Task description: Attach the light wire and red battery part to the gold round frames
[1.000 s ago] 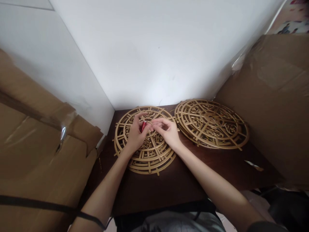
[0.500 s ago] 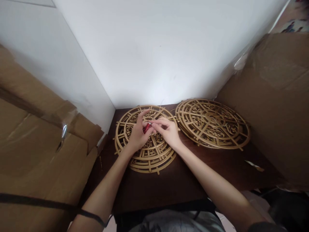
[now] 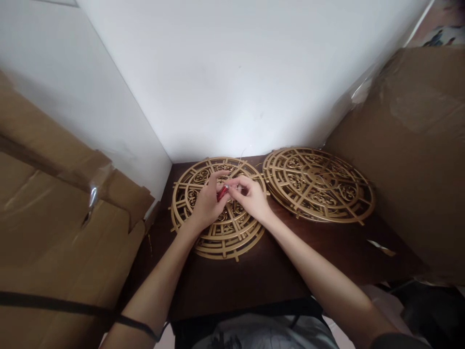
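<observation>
Just over the back-left part of the dark surface [image 3: 254, 271], both hands are meeting above a stack of gold openwork discs [image 3: 218, 228]. The left hand [image 3: 207, 206] is pinching a small red item [image 3: 221, 193] in its grip; most of that item is lying hidden behind the fingers, so its form is hard to make out. The right hand [image 3: 250, 198] is closing its fingertips on the item's pale metallic tip, too small to read clearly. A second gold disc stack [image 3: 317, 186] is lying toward the back-right corner, just beside the first. Cardboard boxes [image 3: 417, 160] are crowding both sides, cut off by the frame, and a pale scrap [image 3: 380, 248] is sitting near the right edge.
</observation>
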Demonstrator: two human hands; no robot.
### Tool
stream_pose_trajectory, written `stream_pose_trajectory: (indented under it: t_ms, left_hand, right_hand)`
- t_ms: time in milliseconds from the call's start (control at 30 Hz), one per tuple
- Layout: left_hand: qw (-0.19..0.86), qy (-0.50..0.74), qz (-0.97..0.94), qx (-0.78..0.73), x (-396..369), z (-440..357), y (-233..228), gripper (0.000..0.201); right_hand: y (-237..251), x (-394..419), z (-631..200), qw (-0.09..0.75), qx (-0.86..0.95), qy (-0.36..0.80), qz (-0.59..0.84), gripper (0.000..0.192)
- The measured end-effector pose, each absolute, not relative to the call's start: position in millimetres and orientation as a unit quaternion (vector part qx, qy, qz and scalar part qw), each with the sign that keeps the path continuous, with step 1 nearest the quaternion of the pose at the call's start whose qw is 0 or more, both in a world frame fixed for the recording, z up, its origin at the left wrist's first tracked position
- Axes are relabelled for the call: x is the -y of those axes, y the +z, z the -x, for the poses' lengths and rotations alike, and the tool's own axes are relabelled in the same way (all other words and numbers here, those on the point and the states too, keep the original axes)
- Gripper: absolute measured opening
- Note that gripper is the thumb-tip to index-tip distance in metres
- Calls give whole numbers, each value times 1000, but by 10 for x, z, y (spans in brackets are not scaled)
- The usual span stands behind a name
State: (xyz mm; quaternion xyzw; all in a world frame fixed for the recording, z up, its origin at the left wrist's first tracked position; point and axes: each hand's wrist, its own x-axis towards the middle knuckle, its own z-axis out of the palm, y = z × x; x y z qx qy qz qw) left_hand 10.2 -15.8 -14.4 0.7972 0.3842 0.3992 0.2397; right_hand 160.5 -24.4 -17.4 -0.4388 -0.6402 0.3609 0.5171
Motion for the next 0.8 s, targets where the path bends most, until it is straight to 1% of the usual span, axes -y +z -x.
stream_pose_trajectory:
  t_ms: [100,200,300,433,567,700,800]
  left_hand:
    - [201,385,-809,-395,159,-100,-160,46]
    - [188,382,-812,-400,160,-99,-167,44]
    - [195,385,-808,-401,159,-100,-161,43]
    - [221,411,-789,-400,150,-108,-149,42]
    - [228,436,-763,-419,140,-116,-143,39]
    - [235,459,-742,-428,135,-117,-142,38]
    - [232,468,-737,-428,133,-113,-144,38]
  right_hand:
    - [-166,253,-1605,510,651,339,448,14]
    - [-155,267,-1599,510,646,330,463,10]
    - [-157,276,-1592,519,633,341,462,11]
    - [-186,270,-1584,559,580,384,452,15]
    - [-202,260,-1580,584,548,400,446,20]
    - [-186,265,-1573,590,538,426,426,19]
    - [-176,270,-1569,578,562,423,414,18]
